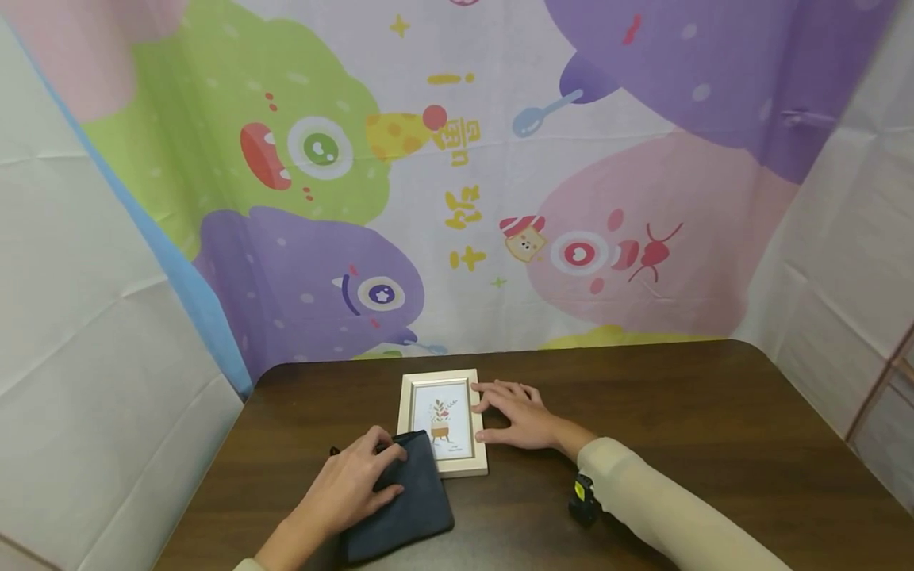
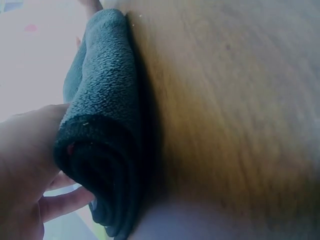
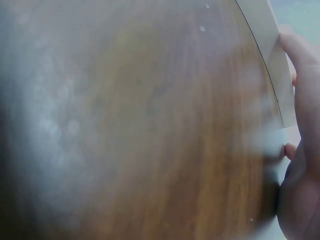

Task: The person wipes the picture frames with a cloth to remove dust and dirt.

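A folded dark blue-grey cloth (image 1: 410,507) lies on the table, its near layers rolled over one another in the left wrist view, where the fuzzy cloth (image 2: 105,75) fills the middle. My left hand (image 1: 350,480) rests on top of it with fingers slightly bent and spread. Beyond the cloth lies a cream picture frame (image 1: 481,444), flat and face up, with a print of a potted plant. The cloth overlaps its lower left corner. At the frame's right edge, the fingertips of my right hand (image 1: 517,416) touch the border, the thumb lower down.
The dark brown wooden table (image 1: 664,412) has rounded far corners. Behind it hangs a curtain (image 1: 485,317) printed with cartoon monsters. Pale cloth walls (image 1: 86,317) stand on both sides. A black device with a yellow patch (image 1: 581,496) is by the right sleeve.
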### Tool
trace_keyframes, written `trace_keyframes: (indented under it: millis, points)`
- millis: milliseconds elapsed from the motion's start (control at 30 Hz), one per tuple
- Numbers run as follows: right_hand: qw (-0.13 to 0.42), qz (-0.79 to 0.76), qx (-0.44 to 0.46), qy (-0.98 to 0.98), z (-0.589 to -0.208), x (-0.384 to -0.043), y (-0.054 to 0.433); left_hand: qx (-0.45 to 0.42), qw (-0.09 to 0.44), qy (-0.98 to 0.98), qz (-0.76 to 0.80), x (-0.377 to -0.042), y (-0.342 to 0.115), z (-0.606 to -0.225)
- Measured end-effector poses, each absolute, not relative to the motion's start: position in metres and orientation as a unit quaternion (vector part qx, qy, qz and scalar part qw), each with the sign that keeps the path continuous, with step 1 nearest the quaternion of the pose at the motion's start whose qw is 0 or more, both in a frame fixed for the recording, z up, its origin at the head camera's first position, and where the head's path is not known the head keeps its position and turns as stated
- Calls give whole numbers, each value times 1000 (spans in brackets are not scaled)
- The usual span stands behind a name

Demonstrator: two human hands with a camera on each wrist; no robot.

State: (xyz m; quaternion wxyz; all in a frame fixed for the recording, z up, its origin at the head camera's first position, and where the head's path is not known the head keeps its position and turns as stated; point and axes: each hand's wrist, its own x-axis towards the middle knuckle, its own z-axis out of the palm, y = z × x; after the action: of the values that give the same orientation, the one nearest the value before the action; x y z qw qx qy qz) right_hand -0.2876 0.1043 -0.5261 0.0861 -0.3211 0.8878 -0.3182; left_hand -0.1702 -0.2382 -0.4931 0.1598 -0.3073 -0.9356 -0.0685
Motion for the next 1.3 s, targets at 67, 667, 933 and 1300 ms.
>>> trace_keyframes:
  millis: [67,667,933,1300]
  points:
    - [87,-320,-320,888,-526,-288,104,-311,170,-933,-63,-170,-236,-494]
    - [90,-321,-321,887,-524,-287,105,-364,236,-901,-19,-172,-210,-497]
    - [91,-320,-322,886,-525,-287,104,-360,256,-897,-13,-172,-191,-501]
    - [86,-317,-322,888,-527,-288,104,-325,272,-905,-28,-169,-159,-504]
